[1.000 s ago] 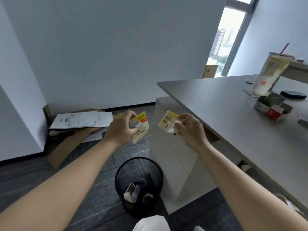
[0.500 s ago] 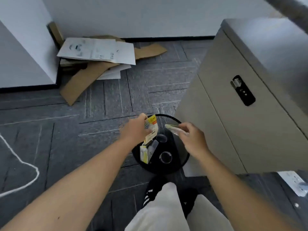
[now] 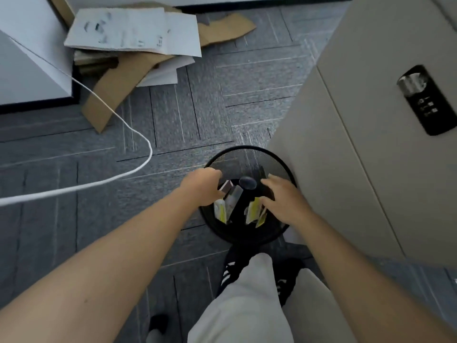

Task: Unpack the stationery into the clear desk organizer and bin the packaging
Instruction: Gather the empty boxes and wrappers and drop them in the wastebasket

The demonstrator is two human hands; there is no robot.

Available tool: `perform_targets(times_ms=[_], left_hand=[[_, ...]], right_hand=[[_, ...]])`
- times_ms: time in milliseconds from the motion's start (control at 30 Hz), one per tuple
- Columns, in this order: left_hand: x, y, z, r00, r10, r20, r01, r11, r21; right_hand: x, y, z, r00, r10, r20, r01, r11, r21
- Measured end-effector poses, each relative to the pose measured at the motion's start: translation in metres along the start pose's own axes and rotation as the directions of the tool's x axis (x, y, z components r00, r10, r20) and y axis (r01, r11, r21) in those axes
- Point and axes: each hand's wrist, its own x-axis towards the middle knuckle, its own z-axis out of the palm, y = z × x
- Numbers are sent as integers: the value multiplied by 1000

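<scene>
Over the black mesh bin, both hands hang with nothing held.
The left hand is loosely curled, the right hand spread; yellow packaging lies inside (binning looks done; the organizer is out of view).

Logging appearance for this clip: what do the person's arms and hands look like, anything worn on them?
Both forearms are bare up to the frame edge, no sleeves in view. The left hand and right hand wear no gloves; no watch, ring or wristband shows.
</scene>
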Motion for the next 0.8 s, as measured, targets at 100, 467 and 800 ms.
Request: perform_targets(times_ms=[100,467,800], left_hand=[[-19,4,-22,999,36,-37,-32,996,86],[-158,59,-136,875,260,-408,-170,955,243],[-255,150,-193,653,476,-589,-378,879,292]], right_hand=[[-21,-12,-24,998,-22,-55,17,996,-90],[-155,-80,-139,907,-158,-390,65,968,-243],[-288,-81,-210,702,-166,-693,-11,970,-244]])
